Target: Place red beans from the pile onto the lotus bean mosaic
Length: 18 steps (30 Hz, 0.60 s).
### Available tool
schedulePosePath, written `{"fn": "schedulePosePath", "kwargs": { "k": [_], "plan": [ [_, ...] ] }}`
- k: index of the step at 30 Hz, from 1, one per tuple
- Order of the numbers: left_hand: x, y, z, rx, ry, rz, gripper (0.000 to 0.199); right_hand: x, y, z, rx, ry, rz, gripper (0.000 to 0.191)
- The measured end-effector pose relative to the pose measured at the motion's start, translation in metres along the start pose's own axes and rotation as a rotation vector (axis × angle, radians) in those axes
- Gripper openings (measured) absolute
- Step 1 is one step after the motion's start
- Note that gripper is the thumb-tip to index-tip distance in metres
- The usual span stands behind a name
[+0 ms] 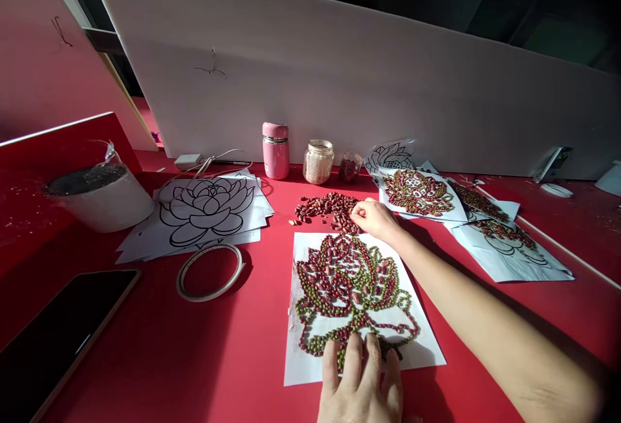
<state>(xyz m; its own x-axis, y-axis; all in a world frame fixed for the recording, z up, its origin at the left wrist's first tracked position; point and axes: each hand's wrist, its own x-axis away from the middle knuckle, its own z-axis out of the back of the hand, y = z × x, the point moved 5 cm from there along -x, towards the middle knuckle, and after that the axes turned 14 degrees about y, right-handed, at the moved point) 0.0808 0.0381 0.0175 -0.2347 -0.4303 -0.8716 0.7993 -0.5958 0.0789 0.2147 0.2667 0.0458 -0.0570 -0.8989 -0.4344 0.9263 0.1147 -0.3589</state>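
Observation:
A white sheet with a lotus picture (356,281) made of red and green beans lies in front of me. My left hand (361,381) rests on its lower edge, fingers stretched out and slightly apart over the beans. Just beyond the sheet's top edge is a loose pile of dark red kidney beans (327,206). At the right side of this pile my right hand (373,218) has its fingertips pinched together, touching the beans. Whatever is between those fingertips is hidden. Some larger red beans sit inside the petals, while small red and green beans follow the outlines.
Printed lotus sheets (206,211) and a tape roll (211,272) lie left, near a phone (68,339) and a white tub (101,196). Behind stand a pink flask (275,151), a glass jar (318,162) and a small bean cup (350,166). Other bean pictures (420,193) lie right.

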Motion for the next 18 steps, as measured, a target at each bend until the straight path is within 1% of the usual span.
{"fn": "schedulePosePath", "kwargs": {
  "k": [3,6,9,11,14,17,18],
  "plan": [
    [-0.001,0.0,0.001,0.004,-0.01,-0.005,0.031,-0.001,-0.004,-0.004,0.031,-0.013,-0.022,0.014],
    [-0.001,-0.001,0.002,0.01,-0.014,-0.015,0.03,-0.003,-0.004,-0.005,0.012,0.001,-0.051,0.015],
    [-0.002,-0.001,0.002,0.017,-0.053,-0.026,0.032,-0.003,0.002,0.002,-0.068,0.045,-0.066,0.015],
    [-0.004,-0.001,0.004,0.035,-0.087,-0.029,0.034,0.004,0.006,0.012,-0.144,0.067,-0.06,0.014],
    [-0.009,-0.001,0.009,0.082,-0.138,-0.001,0.035,0.032,0.008,0.032,-0.253,0.052,-0.033,0.014],
    [-0.012,0.0,0.012,0.115,-0.236,0.028,0.04,0.078,0.0,0.055,-0.37,-0.021,0.014,0.017],
    [-0.013,0.0,0.013,0.119,-0.269,0.032,0.041,0.094,-0.006,0.062,-0.462,-0.054,0.054,0.017]
  ]
}}
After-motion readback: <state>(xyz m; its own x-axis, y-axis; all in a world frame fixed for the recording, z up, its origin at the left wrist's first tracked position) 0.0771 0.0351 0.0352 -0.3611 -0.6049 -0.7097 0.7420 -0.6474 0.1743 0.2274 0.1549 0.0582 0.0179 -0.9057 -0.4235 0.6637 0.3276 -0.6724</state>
